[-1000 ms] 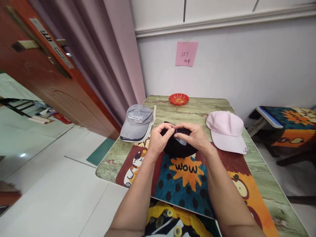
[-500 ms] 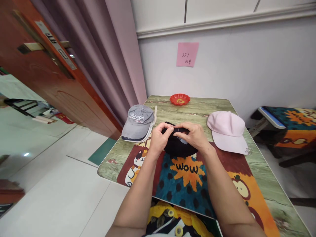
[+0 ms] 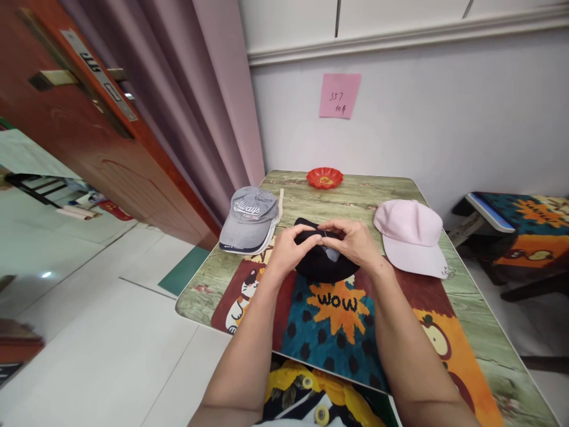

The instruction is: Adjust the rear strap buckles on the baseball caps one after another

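A black cap (image 3: 322, 267) rests near the middle of the table, its front part toward me. My left hand (image 3: 291, 246) pinches the cap's upper part from the left, thumb and fingers closed on it. From the right, my right hand (image 3: 351, 240) grips the same part, its fingertips close to the left thumb. The fingers hide some of the cap's top. To the left lies a grey cap (image 3: 251, 216) with white lettering, stacked on a lighter one. A pale pink cap (image 3: 411, 234) sits to the right.
A red scalloped dish (image 3: 325, 178) stands at the table's back edge. Under the caps lies a colourful mat (image 3: 329, 332) on the green wood-patterned table (image 3: 355, 196). An open wooden door (image 3: 111, 148) and a curtain are at the left; another table stands at the right.
My left thumb has moved right, closer to my right fingertips, and both hands have shifted slightly on the black cap. The view has tilted a little.
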`<state>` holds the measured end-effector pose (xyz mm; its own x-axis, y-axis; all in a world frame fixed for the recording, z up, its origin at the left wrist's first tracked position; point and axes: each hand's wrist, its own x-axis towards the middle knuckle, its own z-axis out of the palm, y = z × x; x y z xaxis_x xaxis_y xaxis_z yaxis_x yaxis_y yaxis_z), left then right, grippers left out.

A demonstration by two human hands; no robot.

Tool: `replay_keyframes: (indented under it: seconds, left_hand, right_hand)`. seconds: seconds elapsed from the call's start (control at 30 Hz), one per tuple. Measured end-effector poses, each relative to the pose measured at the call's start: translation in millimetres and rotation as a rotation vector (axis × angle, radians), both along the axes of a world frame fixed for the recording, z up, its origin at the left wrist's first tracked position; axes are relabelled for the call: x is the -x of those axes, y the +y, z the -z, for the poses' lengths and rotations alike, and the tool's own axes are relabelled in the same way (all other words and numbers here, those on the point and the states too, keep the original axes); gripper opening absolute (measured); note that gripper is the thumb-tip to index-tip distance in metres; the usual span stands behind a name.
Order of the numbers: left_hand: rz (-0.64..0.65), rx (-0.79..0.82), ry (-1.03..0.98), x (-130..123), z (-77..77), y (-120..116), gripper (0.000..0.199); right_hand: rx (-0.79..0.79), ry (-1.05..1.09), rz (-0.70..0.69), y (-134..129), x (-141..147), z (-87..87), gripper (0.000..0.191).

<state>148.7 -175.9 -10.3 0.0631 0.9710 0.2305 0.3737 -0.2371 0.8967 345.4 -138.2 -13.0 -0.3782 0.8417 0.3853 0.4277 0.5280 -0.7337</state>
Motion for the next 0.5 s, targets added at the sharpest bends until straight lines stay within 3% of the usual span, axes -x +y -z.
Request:
replay_keyframes:
  seconds: [0.13,0.27,0.33,0.43,0.5]
  left_hand:
    - [0.005,0.037,-0.015,6.3,2.2,0.0,0.019]
    - [0.058,0.023,-0.015,12.7,3.9,0.0,0.014]
    - [0.066,0.021,0.019,13.9,5.1,0.5,0.013]
    - [-0.004,-0.016,0.045,12.3,5.6,1.4,0.010]
    - [-0.137,-0.119,0.084,9.6,4.3,1.5,0.008]
  right_hand:
    - [0.186,-0.140,-0.120,1.1,-23.2,-3.0,0.052]
    - [0.319,-0.226,-0.228,3.9,-45.2,-4.3,0.018]
    - [0.314,-0.198,-0.225,5.7,-42.8,-1.6,0.021]
    - [0.136,-0.077,-0.011,9.4,-20.9,8.2,0.023]
    - [-0.064,0.008,0.193,11.7,-2.6,15.3,0.020]
